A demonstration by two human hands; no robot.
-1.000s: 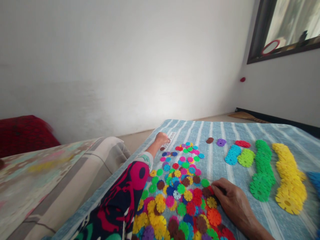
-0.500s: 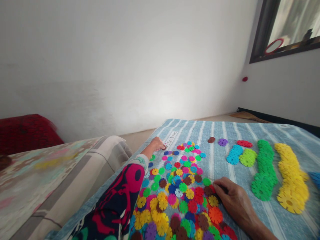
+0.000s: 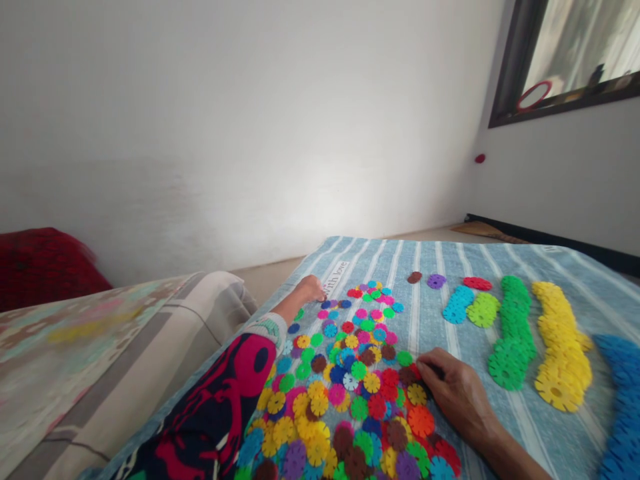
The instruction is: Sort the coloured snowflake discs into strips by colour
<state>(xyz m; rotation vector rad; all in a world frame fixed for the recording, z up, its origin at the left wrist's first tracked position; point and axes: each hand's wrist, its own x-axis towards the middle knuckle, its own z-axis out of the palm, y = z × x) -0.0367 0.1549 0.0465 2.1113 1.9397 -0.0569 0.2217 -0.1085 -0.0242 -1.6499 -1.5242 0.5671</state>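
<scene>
A loose heap of many-coloured plastic gear discs (image 3: 350, 387) lies on a blue striped cloth (image 3: 435, 330). My left hand (image 3: 311, 288), on an arm in a dark pink-patterned sleeve, reaches to the heap's far left edge. Its fingers are curled closed, and whatever they hold is hidden. My right hand (image 3: 453, 393) rests at the heap's right edge, fingertips pinched on a red disc (image 3: 416, 371). To the right lie sorted groups: a green row (image 3: 510, 340), a yellow row (image 3: 560, 347) and a blue patch (image 3: 620, 393).
Smaller sorted groups lie beyond: cyan discs (image 3: 456, 305), light green discs (image 3: 483, 310), red discs (image 3: 477, 283), a purple disc (image 3: 436, 281), a brown disc (image 3: 413, 277). A folded patterned mattress (image 3: 125, 347) and a red cushion (image 3: 40, 267) are on the left. A dark-framed mirror (image 3: 505, 73) hangs at upper right.
My left hand has drawn back a little toward the heap's left edge. My right hand stays at the same discs. The view has shifted slightly, and the blue patch now shows.
</scene>
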